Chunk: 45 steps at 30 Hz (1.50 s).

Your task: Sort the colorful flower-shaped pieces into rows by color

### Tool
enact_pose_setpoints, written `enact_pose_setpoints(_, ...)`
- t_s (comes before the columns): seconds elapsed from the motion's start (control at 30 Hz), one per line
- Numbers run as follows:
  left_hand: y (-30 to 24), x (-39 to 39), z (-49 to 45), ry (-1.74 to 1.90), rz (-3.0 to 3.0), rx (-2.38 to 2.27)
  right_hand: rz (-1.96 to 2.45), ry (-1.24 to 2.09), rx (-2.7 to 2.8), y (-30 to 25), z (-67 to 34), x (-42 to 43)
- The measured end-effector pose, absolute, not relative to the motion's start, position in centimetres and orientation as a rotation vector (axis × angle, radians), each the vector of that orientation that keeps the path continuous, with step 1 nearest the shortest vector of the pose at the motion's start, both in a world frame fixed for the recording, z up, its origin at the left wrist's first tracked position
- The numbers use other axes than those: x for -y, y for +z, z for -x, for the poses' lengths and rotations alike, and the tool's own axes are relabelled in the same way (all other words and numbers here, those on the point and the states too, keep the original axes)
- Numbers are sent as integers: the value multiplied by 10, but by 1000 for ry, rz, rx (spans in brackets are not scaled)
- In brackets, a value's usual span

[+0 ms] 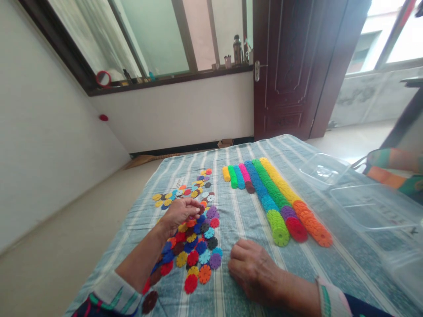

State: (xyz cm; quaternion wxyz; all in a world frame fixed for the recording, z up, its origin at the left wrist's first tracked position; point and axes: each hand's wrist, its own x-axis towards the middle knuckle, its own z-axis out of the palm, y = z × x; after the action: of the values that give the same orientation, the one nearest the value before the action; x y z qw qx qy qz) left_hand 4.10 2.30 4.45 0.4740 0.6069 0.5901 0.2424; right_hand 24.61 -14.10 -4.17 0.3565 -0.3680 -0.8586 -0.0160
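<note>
My left hand (180,213) hovers over a loose spread of coloured snowflake discs (194,246) on the striped cloth, its fingers pinched on a small disc whose colour I cannot make out. My right hand (253,270) rests knuckles-up on the cloth with the fingers curled under, just right of the loose discs and in front of the stacked rows. Rows of discs sorted by colour (274,198) lie side by side beyond my right hand: yellow, green, blue, pink, orange, red and purple.
The table's striped blue cloth (238,207) runs to the near edge. A clear plastic box (373,207) and its lid (322,169) sit at the right. A dark door (291,66) and a window sill with bottles (238,48) stand behind. Bare floor lies left.
</note>
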Motion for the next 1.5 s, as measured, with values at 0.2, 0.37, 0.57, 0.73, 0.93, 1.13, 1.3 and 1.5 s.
enact_pose_setpoints(0.2, 35, -32, -112, 578, -1717, -1261, 976, -103, 2293, -46, -245, 135)
enact_pose_setpoints(0.37, 16, -48, -173, 620, -1944, -1199, 960, -163, 2297, -51, -243, 130)
enact_pose_setpoints(0.57, 1, -62, -210, 687, -2213, -1201, 946, -235, 2210, -67, -238, 125)
enact_pose_setpoints(0.73, -2, -63, -217, 696, -2264, -1184, 966, -224, 2232, -69, -237, 125)
enact_pose_setpoints(0.93, -3, -62, -225, 639, -2287, -1136, 957, -210, 2236, -66, -238, 125)
enact_pose_setpoints(1.13, -1, -61, -233, 626, -2399, -1211, 981, -181, 2274, -66, -238, 125)
enact_pose_setpoints(1.3, 2, -55, -228, 641, -2480, -1282, 975, -159, 2285, -63, -241, 126)
enact_pose_setpoints(1.5, 2, -46, -219, 597, -2518, -1343, 955, -159, 2290, -59, -242, 126)
